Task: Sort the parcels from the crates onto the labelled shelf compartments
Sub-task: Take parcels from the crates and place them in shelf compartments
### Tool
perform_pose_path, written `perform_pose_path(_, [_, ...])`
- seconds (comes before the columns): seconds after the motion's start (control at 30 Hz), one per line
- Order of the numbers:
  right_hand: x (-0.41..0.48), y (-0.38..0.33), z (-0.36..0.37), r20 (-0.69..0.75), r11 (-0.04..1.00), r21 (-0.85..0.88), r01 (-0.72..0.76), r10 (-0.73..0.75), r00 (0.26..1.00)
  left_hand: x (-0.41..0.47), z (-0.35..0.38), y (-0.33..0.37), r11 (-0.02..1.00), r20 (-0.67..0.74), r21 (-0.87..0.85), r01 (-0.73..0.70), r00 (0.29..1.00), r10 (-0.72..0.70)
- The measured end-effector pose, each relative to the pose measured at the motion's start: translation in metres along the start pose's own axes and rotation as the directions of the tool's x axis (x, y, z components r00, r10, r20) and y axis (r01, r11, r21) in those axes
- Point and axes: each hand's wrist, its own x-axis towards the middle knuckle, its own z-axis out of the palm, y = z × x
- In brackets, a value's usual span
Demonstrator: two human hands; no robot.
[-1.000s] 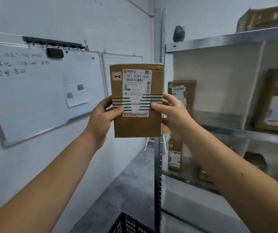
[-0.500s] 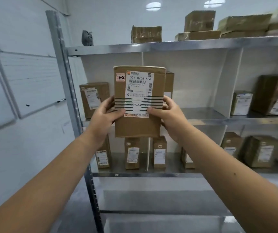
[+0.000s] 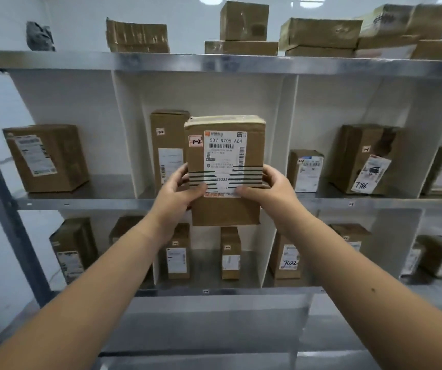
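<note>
At 12 o'clock before us, approx. level with the middle row of the shelf point(image 3: 81, 202), we hold one parcel point(image 3: 225, 161) upright in the air, label toward us. Our left hand point(image 3: 179, 190) grips its edge at 9 o'clock and our right hand point(image 3: 270, 190) grips the edge at 3 o'clock. Both thumbs lie on the front and the other fingers curl behind. The parcel is not yet on any board. It hangs in front of the centre compartment and partly covers a tall box point(image 3: 167, 145) that stands inside, at 10 o'clock of it. A hand-written sticker point(image 3: 196, 141) on the parcel reads 1-2; the small tag on the tall box is too blurred to read.

Many parcels stand in the compartments, e.g. a brown box point(image 3: 46, 158) at 9 o'clock, others at 3 o'clock, several in the row at 6 o'clock, and stacks point(image 3: 243, 21) on the top board at 12 o'clock. So we judge a good part of the sorting is done. Left for this one: check the compartment no. vs. the sticker, then set it in. We do not see the crates, so we cannot tell how many parcels remain.
</note>
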Motion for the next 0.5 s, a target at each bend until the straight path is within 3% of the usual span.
perform_pose_path(0.2, [0.038,0.026,-0.036,-0.061,0.994,-0.107,0.023,-0.029,0.998,0.046,0.050,-0.026,0.999,-0.021,0.040,0.025,0.999,-0.024])
perform_pose_path(0.5, [0.098,0.069,-0.051,-0.174,0.994,-0.093,-0.050,0.033,0.984,0.121,0.065,-0.066,0.994,-0.025,0.109,0.003,1.000,0.000])
